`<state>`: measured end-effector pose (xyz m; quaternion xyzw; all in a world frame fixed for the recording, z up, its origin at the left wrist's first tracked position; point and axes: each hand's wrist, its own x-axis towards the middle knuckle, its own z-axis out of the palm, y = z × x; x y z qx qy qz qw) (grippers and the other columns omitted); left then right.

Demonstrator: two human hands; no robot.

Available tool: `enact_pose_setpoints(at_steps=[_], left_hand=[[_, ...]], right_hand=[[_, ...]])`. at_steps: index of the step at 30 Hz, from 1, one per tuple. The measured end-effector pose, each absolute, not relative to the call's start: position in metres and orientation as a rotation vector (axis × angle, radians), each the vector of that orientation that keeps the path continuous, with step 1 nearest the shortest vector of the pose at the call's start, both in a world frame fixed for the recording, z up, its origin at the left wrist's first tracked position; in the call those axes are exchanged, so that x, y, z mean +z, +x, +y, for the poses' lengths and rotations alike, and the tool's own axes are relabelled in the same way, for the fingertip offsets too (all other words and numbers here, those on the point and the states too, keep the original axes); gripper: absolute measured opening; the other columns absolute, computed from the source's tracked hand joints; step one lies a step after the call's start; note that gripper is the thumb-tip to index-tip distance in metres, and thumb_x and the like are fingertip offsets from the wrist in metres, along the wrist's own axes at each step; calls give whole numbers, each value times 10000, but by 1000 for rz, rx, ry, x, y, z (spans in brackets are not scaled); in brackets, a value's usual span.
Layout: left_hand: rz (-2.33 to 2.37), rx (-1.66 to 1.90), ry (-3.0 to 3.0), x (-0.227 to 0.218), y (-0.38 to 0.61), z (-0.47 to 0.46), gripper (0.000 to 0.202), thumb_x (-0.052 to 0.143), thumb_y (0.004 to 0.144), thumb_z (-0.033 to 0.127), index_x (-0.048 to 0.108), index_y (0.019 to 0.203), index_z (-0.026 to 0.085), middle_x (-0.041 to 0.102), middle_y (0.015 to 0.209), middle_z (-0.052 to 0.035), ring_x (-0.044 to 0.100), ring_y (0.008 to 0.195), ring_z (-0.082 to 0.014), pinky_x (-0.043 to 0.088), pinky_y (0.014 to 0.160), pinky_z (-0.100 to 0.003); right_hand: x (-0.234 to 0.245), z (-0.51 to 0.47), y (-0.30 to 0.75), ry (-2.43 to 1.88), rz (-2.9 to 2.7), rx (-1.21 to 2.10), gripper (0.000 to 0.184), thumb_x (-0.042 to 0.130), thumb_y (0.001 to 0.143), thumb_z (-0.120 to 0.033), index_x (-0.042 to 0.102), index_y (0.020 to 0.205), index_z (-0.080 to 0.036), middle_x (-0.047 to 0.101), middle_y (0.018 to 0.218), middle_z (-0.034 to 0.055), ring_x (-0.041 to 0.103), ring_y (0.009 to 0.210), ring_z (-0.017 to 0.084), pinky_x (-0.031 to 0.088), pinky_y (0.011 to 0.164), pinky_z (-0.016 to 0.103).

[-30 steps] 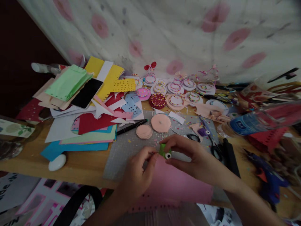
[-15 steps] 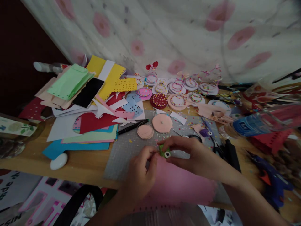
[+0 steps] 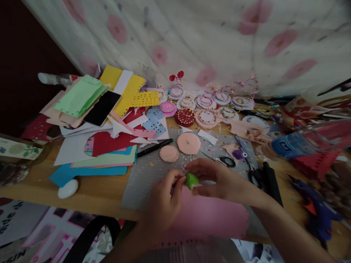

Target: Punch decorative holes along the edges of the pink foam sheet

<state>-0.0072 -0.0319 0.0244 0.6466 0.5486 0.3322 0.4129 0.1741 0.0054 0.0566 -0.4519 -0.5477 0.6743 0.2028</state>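
Between my hands is a small green craft punch (image 3: 191, 180), its plain green side turned toward me. My right hand (image 3: 219, 180) is closed around its right side, thumb below and fingers above. My left hand (image 3: 167, 199) pinches the upper left edge of a pink paper sheet (image 3: 211, 217), right beside the punch. The sheet slopes down toward my lap, with a row of small dark holes along its lower edge. Just beyond my hands lie two pale peach paper discs (image 3: 188, 143). A purple punch (image 3: 240, 154) lies to the right, near scissors (image 3: 227, 161).
Coloured paper and scraps (image 3: 109, 140) cover the left side, with a phone (image 3: 102, 107) on top. Several beaded paper discs (image 3: 185, 117) line the back. At right are a plastic bottle (image 3: 290, 144) and a blue glue gun (image 3: 312, 204). A grey mat (image 3: 142, 182) lies beneath.
The green punch has turned over in my right hand: its round white face with a dark shape showed before, and now its plain green side does. My left hand stays nearly in place.
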Motion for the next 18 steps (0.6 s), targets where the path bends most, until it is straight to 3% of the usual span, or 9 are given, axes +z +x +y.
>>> enact_pose_setpoints(at_steps=[10, 18], left_hand=[[1347, 727, 1712, 22, -9, -34, 121, 435, 937, 181, 547, 901, 211, 677, 801, 0, 655, 756, -148, 441, 665, -232], [1348, 682, 1728, 19, -10, -33, 135, 426, 945, 190, 557, 922, 213, 694, 840, -12, 660, 785, -163, 454, 694, -254]], right_hand=[[62, 11, 173, -1386, -2000, 1754, 172, 688, 693, -224, 670, 852, -161, 659, 805, 7, 607, 812, 195, 478, 749, 310], [54, 12, 171, -1360, -2111, 1760, 205, 681, 713, -231, 664, 904, -159, 664, 828, 12, 585, 782, 180, 461, 693, 284]])
